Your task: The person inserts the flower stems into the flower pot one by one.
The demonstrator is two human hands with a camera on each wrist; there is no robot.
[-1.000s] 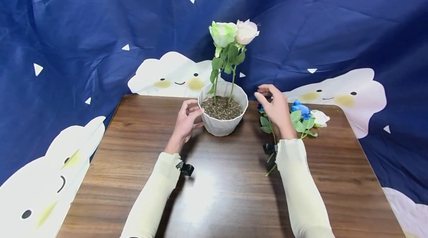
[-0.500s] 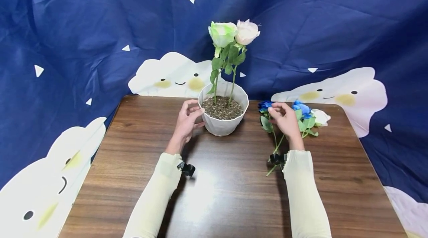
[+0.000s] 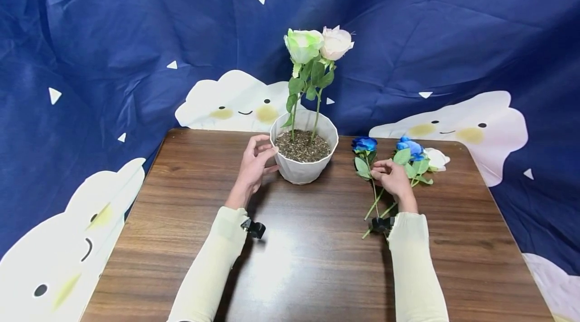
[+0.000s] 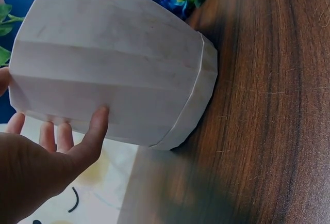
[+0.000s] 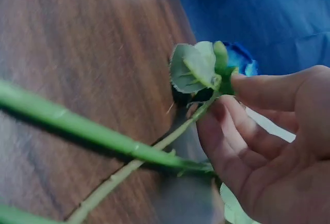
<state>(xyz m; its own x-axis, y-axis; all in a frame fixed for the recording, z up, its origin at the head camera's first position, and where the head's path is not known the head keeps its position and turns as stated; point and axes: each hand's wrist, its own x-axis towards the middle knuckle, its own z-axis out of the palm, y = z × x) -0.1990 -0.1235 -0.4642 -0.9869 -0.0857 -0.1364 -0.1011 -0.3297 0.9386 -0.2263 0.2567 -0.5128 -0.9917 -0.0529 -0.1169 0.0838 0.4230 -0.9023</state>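
Note:
A white faceted pot (image 3: 301, 171) of soil holds an upright green-white rose (image 3: 302, 46) and a pale pink rose (image 3: 336, 43). My left hand (image 3: 254, 167) rests its relaxed fingertips against the pot's left side, and the left wrist view shows one fingertip on the pot wall (image 4: 118, 69). To the right of the pot, my right hand (image 3: 393, 179) pinches the stem of a blue rose (image 3: 364, 145) just below its leaves. Seen from the right wrist, that stem (image 5: 175, 133) runs between thumb and fingers and crosses a thicker green stem (image 5: 87, 128).
Beside the right hand lie a second blue rose (image 3: 410, 148) and a white rose (image 3: 436, 159), their stems crossing on the wooden table (image 3: 317, 261). Behind the table hangs a dark blue cloth (image 3: 136, 20) with smiling clouds.
My right hand has come down and toward me, from beside the pot over the blue flower head to the blue rose's stem. The left hand stays at the pot.

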